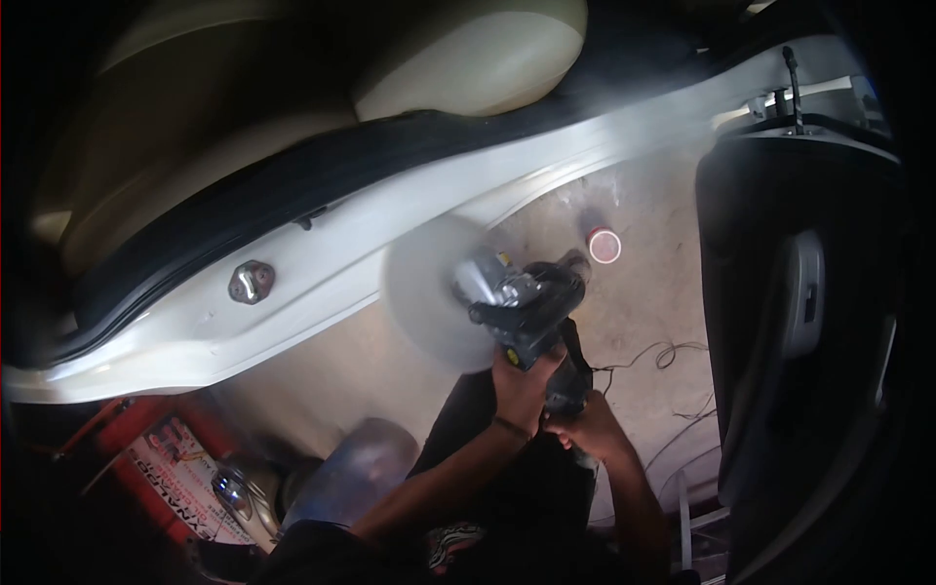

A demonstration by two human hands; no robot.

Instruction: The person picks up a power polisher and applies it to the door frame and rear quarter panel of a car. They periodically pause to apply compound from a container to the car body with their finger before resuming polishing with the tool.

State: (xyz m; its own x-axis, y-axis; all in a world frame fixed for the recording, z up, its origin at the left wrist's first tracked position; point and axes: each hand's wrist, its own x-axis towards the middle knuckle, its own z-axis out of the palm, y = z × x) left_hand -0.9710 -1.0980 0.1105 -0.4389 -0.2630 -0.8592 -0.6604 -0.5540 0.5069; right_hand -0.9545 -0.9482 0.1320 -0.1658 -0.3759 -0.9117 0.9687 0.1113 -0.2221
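The left hand (pixel 522 388) is closed firmly around the body of a dark power tool (pixel 536 317); the right hand (pixel 585 424) is wrapped around its rear grip (whether a finger presses a switch, I cannot tell). The tool is on the near side of a car's white sill (pixel 322 268), around the middle of its length. Its large round disc (pixel 419 302), blurred as if spinning, overlaps the sill's near edge from this view; the blur hides whether the two touch.

Handling it well probably calls for light, even pressure, the disc laid flat to the sill rather than dug in at its rim, and both wrists braced against a kick. The metal striker (pixel 252 282), fixed on the left part of the sill, looks like the spot to steer around, since a rim could catch there.

Farther out, a thin pale haze hangs over the sill's right part, and a light-coloured seat (pixel 478 63) lies beyond it. On the floor (pixel 624 312) on the sill's near side are a small red-rimmed tub (pixel 604 246) and a thin cord (pixel 668 356), best watched underfoot. A dark door (pixel 751 292) stands off the sill's right end. Below its left end are a printed sign (pixel 185 478) and a bluish, see-through container (pixel 356 468).
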